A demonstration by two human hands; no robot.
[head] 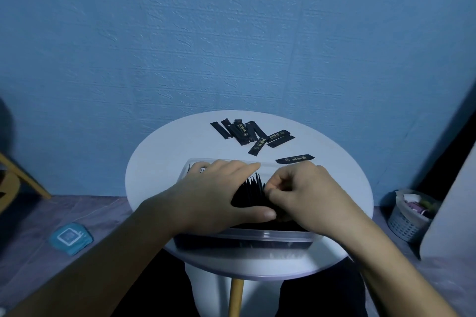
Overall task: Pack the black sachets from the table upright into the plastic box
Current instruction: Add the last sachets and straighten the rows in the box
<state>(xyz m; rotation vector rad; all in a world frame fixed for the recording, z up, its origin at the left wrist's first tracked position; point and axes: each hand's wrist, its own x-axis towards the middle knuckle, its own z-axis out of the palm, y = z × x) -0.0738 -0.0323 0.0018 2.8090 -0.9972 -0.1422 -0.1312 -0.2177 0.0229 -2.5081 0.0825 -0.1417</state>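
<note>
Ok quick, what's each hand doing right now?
Left hand: open, fingers straight, pressing on the black sachets in the plastic box.
Right hand: closed, fingers curled, pinching the black sachets.

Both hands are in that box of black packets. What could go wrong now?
The packed sachets lean; if the left hand pressing them lifts, they might topple flat. The box sits near the front edge of the table, so a push from the right hand could perhaps slide it off.
</note>
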